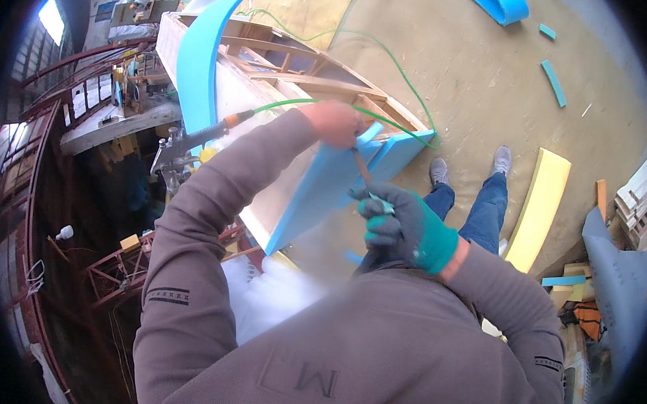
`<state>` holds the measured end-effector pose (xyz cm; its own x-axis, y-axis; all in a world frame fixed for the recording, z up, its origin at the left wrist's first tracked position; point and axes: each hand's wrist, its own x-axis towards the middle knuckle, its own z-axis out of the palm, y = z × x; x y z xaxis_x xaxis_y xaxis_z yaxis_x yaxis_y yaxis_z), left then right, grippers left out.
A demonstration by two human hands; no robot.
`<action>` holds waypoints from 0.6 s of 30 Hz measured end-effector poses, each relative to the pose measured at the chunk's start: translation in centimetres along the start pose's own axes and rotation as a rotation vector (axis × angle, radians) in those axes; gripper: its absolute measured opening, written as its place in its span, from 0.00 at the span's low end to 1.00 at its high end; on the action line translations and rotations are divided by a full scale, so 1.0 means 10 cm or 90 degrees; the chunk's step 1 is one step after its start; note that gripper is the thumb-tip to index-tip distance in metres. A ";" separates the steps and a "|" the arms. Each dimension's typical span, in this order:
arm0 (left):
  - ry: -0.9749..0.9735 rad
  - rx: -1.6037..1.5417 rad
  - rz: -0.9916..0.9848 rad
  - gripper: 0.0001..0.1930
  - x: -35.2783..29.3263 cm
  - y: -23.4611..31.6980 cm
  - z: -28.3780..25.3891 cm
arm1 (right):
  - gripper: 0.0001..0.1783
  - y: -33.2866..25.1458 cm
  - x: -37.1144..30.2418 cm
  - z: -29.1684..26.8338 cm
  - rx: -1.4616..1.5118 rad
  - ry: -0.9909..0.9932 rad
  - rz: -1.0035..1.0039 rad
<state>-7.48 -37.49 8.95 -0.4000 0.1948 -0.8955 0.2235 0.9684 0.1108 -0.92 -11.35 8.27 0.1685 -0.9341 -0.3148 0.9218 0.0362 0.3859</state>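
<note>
My bare left hand (333, 122) is closed at the top edge of a blue foam sheet (332, 173), its fingertips curled over the foam and partly hidden. In a grey and green glove, my right hand (410, 228) grips a narrow knife-like tool (360, 166) with a brownish blade. The blade points up toward my left hand and the foam edge. The foam lies along the side of a large wooden frame (293, 80) with open ribs. Beside it, a second blue foam piece (403, 153) covers the frame's near end, with a dark gap between the two.
A curved blue foam strip (199, 64) stands against the frame's left side. A green hose (397, 59) loops over the frame to a metal spray gun (171, 154) at left. On the right lie a yellow foam strip (539, 206) and blue offcuts (554, 84).
</note>
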 end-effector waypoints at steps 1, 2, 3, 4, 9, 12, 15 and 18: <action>-0.001 0.016 0.003 0.14 0.00 0.00 0.01 | 0.15 0.03 -0.16 0.06 0.023 -0.020 0.008; 0.001 0.021 0.004 0.13 0.01 -0.01 0.02 | 0.15 0.06 -0.34 0.10 0.030 -0.002 0.020; -0.003 0.028 0.003 0.13 0.03 -0.02 0.05 | 0.16 0.09 -0.45 0.15 0.055 -0.037 0.031; 0.000 0.034 0.010 0.12 0.06 -0.05 0.09 | 0.17 0.12 -0.51 0.18 0.027 0.019 0.028; 0.097 -0.015 0.070 0.13 0.27 -0.25 0.41 | 0.18 0.11 -0.20 0.14 0.017 0.012 0.021; 0.108 -0.013 0.096 0.14 0.35 -0.32 0.51 | 0.19 -0.01 0.20 0.10 -0.112 0.057 -0.057; 0.127 0.021 0.089 0.15 0.33 -0.30 0.49 | 0.18 -0.05 0.28 0.15 0.004 -0.052 -0.056; 0.096 0.072 0.026 0.14 0.28 -0.20 0.36 | 0.18 0.07 -0.05 0.28 0.021 0.025 -0.005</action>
<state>-5.86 -39.48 4.64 -0.5158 0.2627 -0.8154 0.3367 0.9374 0.0890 -1.31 -11.82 11.12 0.1762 -0.9196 -0.3511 0.9109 0.0171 0.4122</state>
